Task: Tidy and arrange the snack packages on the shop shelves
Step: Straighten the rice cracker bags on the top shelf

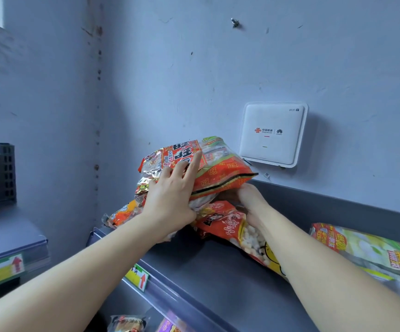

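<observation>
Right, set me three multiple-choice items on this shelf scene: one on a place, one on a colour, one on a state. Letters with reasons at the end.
1. Where is the white router relative to the grey shelf?
A. Lying flat on it
B. On the wall above its back edge
C. Hanging from its front rail

2. What colour is the arrow on the price tag at the shelf's front edge?
A. Blue
B. Red
C. Black

3. How do the fingers of the left hand lie on the top snack package?
A. Spread and straight across its face
B. Balled in a fist
C. Clear of it, not touching

Answers: 1 B, it sits against the wall just above the shelf's back; 2 B, a red arrow on a yellow tag; 3 A, the fingers fan out over the red wrapper.
</observation>
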`<action>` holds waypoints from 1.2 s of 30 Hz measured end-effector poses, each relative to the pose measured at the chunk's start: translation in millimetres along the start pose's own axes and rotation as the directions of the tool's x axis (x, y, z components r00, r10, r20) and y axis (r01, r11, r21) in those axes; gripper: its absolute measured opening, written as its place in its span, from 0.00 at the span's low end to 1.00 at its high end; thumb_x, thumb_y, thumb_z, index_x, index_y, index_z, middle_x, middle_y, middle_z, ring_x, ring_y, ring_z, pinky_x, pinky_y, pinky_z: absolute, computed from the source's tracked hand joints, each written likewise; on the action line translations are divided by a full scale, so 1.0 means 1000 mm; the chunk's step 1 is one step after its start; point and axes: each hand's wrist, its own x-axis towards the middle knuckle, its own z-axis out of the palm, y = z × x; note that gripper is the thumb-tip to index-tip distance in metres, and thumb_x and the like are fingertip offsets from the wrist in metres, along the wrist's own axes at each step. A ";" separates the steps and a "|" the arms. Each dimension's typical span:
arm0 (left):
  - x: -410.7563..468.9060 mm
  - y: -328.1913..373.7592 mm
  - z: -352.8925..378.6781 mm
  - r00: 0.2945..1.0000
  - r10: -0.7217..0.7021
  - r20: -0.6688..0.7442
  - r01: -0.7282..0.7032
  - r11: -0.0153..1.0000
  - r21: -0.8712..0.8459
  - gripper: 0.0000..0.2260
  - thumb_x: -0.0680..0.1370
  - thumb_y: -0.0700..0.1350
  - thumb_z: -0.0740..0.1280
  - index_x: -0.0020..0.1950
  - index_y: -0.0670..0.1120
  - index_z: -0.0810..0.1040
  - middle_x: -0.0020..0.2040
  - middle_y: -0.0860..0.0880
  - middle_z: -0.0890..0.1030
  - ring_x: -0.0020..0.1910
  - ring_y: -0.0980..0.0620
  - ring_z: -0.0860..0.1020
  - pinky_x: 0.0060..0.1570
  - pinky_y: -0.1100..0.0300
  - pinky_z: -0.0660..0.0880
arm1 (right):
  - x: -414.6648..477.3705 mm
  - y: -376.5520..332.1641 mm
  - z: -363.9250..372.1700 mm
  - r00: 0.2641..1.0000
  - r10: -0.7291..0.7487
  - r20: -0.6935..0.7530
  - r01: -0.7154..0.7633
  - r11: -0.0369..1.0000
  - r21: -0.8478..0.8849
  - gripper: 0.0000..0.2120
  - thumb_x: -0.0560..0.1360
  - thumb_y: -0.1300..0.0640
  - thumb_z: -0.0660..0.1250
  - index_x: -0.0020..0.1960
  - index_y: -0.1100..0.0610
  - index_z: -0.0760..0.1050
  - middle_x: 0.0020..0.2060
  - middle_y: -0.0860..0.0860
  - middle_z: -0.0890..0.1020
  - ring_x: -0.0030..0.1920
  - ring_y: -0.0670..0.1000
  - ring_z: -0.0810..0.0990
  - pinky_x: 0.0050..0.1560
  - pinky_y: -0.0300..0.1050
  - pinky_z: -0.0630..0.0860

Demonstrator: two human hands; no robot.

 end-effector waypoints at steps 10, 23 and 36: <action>0.004 0.011 0.016 0.999 0.036 -0.015 -0.036 0.999 0.009 0.54 0.67 0.47 0.70 0.73 0.59 0.27 0.72 0.51 0.62 0.67 0.44 0.66 0.58 0.44 0.73 | 0.010 0.047 0.018 0.919 -0.056 0.391 0.385 -0.098 -0.918 0.38 0.67 0.33 0.66 0.72 0.47 0.65 0.70 0.48 0.70 0.71 0.52 0.66 0.69 0.55 0.59; 0.014 0.006 0.015 0.999 0.038 -0.005 -0.038 0.999 -0.014 0.54 0.69 0.53 0.71 0.72 0.60 0.26 0.70 0.51 0.66 0.63 0.44 0.69 0.54 0.44 0.75 | -0.001 0.061 0.031 0.668 -0.263 0.697 0.480 -0.563 -0.673 0.11 0.67 0.57 0.71 0.49 0.46 0.82 0.36 0.51 0.85 0.36 0.55 0.83 0.33 0.44 0.75; 0.014 0.004 0.005 0.998 0.011 0.055 -0.010 1.000 -0.020 0.52 0.68 0.47 0.70 0.76 0.57 0.32 0.66 0.50 0.68 0.61 0.43 0.68 0.53 0.45 0.75 | -0.019 0.017 -0.006 0.763 -0.524 0.378 0.208 -0.355 -0.911 0.12 0.56 0.62 0.76 0.39 0.56 0.81 0.31 0.54 0.82 0.32 0.57 0.82 0.26 0.43 0.71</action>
